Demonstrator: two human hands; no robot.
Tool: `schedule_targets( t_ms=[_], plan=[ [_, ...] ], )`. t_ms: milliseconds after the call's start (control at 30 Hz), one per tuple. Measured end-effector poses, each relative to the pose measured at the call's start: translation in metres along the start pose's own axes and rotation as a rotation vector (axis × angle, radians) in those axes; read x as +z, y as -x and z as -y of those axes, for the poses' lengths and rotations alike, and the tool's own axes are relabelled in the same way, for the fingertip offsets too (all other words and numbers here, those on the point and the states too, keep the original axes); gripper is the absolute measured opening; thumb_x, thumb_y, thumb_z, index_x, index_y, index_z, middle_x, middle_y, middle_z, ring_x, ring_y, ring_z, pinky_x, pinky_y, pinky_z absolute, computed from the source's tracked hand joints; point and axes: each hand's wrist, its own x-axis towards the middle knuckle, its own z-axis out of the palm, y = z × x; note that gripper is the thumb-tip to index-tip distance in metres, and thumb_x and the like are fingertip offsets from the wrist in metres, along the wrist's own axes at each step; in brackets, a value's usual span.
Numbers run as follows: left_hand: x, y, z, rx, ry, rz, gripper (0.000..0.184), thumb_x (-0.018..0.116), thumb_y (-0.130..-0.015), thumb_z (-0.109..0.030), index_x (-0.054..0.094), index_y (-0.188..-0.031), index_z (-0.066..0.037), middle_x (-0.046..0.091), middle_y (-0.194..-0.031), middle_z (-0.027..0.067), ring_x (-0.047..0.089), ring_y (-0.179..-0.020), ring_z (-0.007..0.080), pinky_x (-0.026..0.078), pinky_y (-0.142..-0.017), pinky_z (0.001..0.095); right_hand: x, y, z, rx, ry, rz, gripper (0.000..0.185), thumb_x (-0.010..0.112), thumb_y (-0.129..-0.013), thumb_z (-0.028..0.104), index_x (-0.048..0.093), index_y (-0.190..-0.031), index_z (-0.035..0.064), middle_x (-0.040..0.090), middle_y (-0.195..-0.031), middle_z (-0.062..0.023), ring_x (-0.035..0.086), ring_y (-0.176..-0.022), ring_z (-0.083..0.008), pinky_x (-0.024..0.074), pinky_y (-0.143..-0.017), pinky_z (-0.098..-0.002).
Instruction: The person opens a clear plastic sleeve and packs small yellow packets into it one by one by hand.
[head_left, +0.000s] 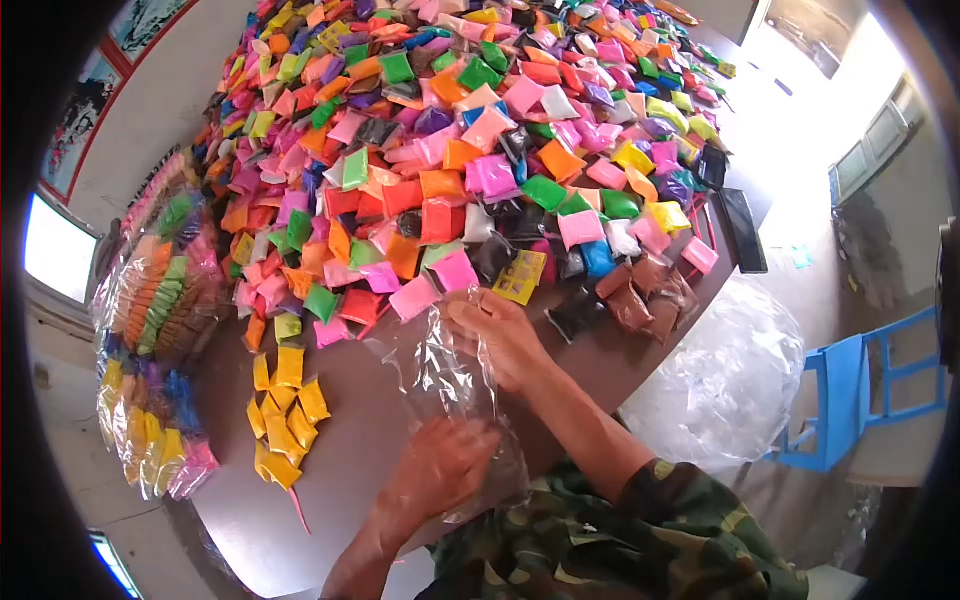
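A clear plastic bag (455,385) hangs between my two hands over the front of the table. My right hand (500,335) pinches its upper edge between thumb and fingers. Lower down, my left hand (445,465) is curled closed against the bag; shiny film lies over its fingers, which are slightly smeared. To the left of the bag, a small pile of yellow-orange packets (288,415) rests on the brown tabletop (350,440), with a thin pink stick (300,510) at its lower end.
A large heap of small coloured packets (440,185) covers the table's far part. Brown packets (640,305) and a black phone-like slab (740,232) lie at the right. Filled clear bags (160,320) stand along the left edge. A big plastic sack (715,375) and blue chair (840,400) are at right.
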Motion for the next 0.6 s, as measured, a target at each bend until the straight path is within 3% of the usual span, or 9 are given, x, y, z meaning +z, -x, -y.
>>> schedule_targets(
  t_ms=[100, 200, 300, 400, 500, 600],
  plan=[
    [0.001, 0.012, -0.006, 0.120, 0.112, 0.023, 0.042, 0.071, -0.086, -0.009, 0.071, -0.128, -0.011, 0.070, -0.127, 0.0073, 0.062, -0.121, 0.0317, 0.048, -0.104, 0.0453, 0.004, -0.004, 0.001, -0.017, 0.012, -0.013, 0.027, 0.072, -0.102, 0.018, 0.064, -0.125, 0.0063, 0.070, -0.117, -0.0046, 0.069, -0.110, -0.0180, 0.0573, -0.100, -0.0388],
    [-0.001, 0.020, -0.010, 0.086, 0.163, 0.157, 0.046, 0.068, -0.086, -0.007, 0.071, -0.132, -0.013, 0.071, -0.129, 0.0063, 0.062, -0.123, 0.0325, 0.044, -0.110, 0.0451, 0.008, -0.004, 0.005, -0.023, 0.025, -0.020, 0.021, 0.073, -0.101, 0.017, 0.066, -0.119, 0.0080, 0.070, -0.114, -0.0030, 0.070, -0.106, -0.0153, 0.0567, -0.096, -0.0360],
    [0.000, 0.023, -0.013, -0.027, 0.322, 0.230, 0.044, 0.067, -0.089, -0.009, 0.069, -0.133, -0.008, 0.072, -0.130, 0.0074, 0.060, -0.125, 0.0277, 0.038, -0.114, 0.0441, 0.010, -0.003, 0.006, -0.028, 0.016, -0.029, 0.019, 0.074, -0.101, 0.018, 0.066, -0.116, 0.0087, 0.070, -0.113, -0.0024, 0.070, -0.104, -0.0145, 0.0565, -0.094, -0.0349],
    [-0.015, 0.025, -0.025, -0.224, 0.542, 0.206, 0.061, 0.070, -0.089, -0.015, 0.056, -0.148, -0.002, 0.073, -0.133, 0.0075, 0.059, -0.129, 0.0281, 0.035, -0.118, 0.0455, 0.007, -0.005, 0.004, -0.043, -0.013, -0.009, 0.019, 0.075, -0.101, 0.018, 0.066, -0.115, 0.0092, 0.070, -0.111, -0.0017, 0.070, -0.103, -0.0139, 0.0567, -0.093, -0.0342],
    [-0.024, 0.035, -0.024, -0.214, 0.706, 0.174, 0.074, 0.077, -0.088, -0.022, 0.048, -0.151, 0.004, 0.073, -0.134, 0.0071, 0.060, -0.125, 0.0313, 0.037, -0.117, 0.0452, 0.007, -0.006, 0.003, -0.074, -0.042, 0.000, 0.018, 0.075, -0.100, 0.017, 0.066, -0.115, 0.0093, 0.070, -0.108, -0.0011, 0.069, -0.101, -0.0135, 0.0572, -0.092, -0.0338],
    [-0.015, 0.040, -0.035, -0.229, 0.598, 0.139, 0.081, 0.084, -0.086, -0.031, 0.049, -0.150, 0.005, 0.078, -0.125, 0.0051, 0.058, -0.129, 0.0291, 0.038, -0.116, 0.0435, 0.015, -0.004, 0.005, -0.093, -0.048, -0.034, 0.015, 0.074, -0.100, 0.016, 0.066, -0.111, 0.0098, 0.067, -0.102, 0.0014, 0.067, -0.093, -0.0100, 0.0565, -0.087, -0.0299]
  ],
)
